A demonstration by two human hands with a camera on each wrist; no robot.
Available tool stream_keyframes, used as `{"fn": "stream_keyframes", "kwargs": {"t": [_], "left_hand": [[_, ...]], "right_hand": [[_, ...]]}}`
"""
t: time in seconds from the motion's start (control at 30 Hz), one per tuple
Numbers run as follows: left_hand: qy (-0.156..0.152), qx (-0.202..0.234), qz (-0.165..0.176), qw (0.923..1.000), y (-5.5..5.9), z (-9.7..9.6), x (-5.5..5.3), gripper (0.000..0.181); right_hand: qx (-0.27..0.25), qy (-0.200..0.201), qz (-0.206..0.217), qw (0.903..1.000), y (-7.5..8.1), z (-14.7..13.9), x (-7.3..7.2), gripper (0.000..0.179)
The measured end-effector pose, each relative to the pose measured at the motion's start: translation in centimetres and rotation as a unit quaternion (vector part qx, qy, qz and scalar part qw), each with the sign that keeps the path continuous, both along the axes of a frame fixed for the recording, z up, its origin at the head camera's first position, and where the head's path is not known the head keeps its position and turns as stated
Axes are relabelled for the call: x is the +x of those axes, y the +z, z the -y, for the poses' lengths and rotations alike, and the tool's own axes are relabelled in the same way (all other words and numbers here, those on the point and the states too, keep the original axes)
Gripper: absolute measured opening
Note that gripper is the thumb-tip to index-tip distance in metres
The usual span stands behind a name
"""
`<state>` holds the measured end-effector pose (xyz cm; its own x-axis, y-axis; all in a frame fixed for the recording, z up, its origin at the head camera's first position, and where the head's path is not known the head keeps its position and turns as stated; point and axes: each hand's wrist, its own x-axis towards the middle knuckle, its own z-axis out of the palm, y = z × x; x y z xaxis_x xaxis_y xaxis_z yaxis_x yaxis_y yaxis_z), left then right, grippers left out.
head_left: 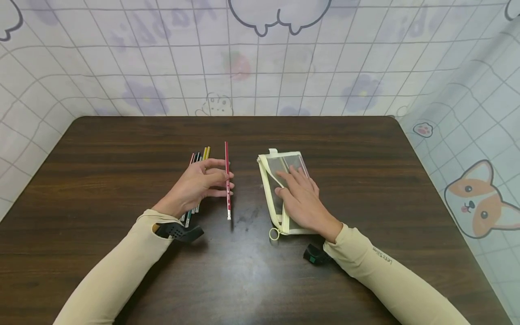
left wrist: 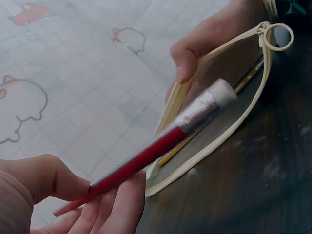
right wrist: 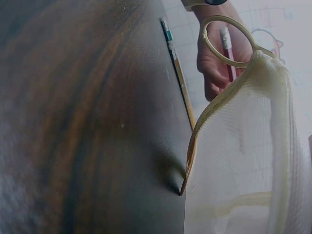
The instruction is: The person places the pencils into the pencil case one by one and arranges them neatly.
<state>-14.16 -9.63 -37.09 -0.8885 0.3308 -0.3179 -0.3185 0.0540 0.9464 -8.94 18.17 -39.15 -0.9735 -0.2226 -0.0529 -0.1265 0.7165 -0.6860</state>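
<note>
My left hand pinches a red pencil between thumb and fingers, its white eraser end toward the pencil case in the left wrist view. To the right lies a cream-edged mesh pencil case with a ring zipper pull. My right hand lies over the case and grips the upper edge of its opening, which gapes in the left wrist view. Inside shows a yellow pencil. Several more pencils lie on the table, partly hidden under the left hand.
The dark wood table reaches back to a white grid-patterned cloth, which also hangs at the sides. Black wrist straps sit by both sleeves. In the right wrist view a pencil lies beyond the case.
</note>
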Motion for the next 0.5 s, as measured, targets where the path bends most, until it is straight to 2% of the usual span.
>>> {"fn": "stream_keyframes", "kwargs": {"t": [0.27,0.5], "left_hand": [[-0.007,0.037,0.023,0.9990,-0.6,-1.4,-0.1,0.055],[0.002,0.042,0.036,0.9985,-0.9,-2.6,-0.3,0.056]], "right_hand": [[0.001,0.002,0.001,1.0000,-0.1,-0.1,0.0,0.055],[0.000,0.002,0.006,1.0000,0.0,-0.1,0.0,0.055]]}}
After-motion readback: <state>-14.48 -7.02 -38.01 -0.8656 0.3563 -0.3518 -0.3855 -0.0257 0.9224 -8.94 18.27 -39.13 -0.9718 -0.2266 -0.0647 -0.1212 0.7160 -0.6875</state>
